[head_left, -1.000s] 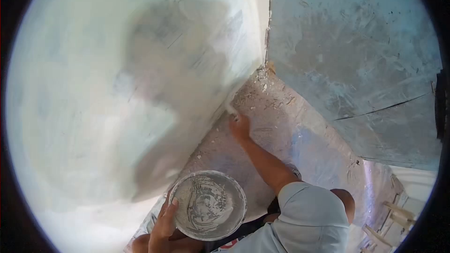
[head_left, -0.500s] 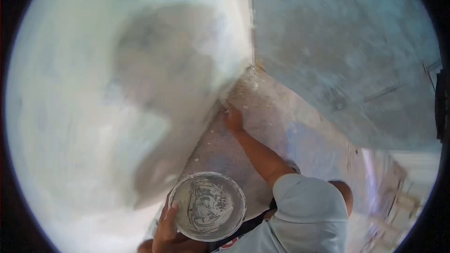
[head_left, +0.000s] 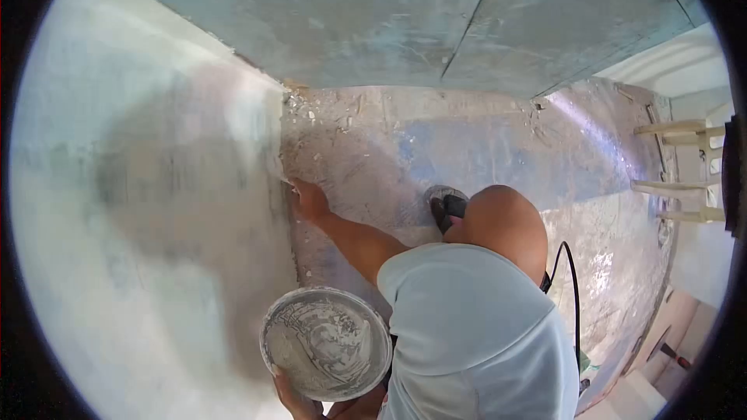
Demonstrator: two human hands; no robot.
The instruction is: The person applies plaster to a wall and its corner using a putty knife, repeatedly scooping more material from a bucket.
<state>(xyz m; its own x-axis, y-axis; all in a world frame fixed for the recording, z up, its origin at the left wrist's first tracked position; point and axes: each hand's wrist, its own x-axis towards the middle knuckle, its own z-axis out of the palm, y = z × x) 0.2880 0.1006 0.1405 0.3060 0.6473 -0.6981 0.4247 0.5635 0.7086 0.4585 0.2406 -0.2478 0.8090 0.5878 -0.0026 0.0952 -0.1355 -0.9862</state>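
Observation:
My left hand (head_left: pixel 292 393) grips the near rim of a round grey basin (head_left: pixel 381 350), tilted toward me. Wet, pale grey plaster (head_left: pixel 334 338) coats its inside in swirls. At the foot of the pale wall (head_left: pixel 179 210), my right hand (head_left: pixel 313 201) is closed, its fingertips close to the wall's bottom edge. Something thin and pale shows at those fingertips, too small and blurred to name.
White crumbs (head_left: pixel 311 113) litter the stained floor (head_left: pixel 482 136) by the corner. A blue-grey panel (head_left: pixel 350 23) stands ahead. To the right are a pale wooden frame (head_left: pixel 685 187), a black cable (head_left: pixel 576 295) and a red-and-black-handled tool (head_left: pixel 675 355).
My view has swung to the right, bringing the floor, wooden frame and cable into sight. My right hand stays low by the wall; the basin stays in my left.

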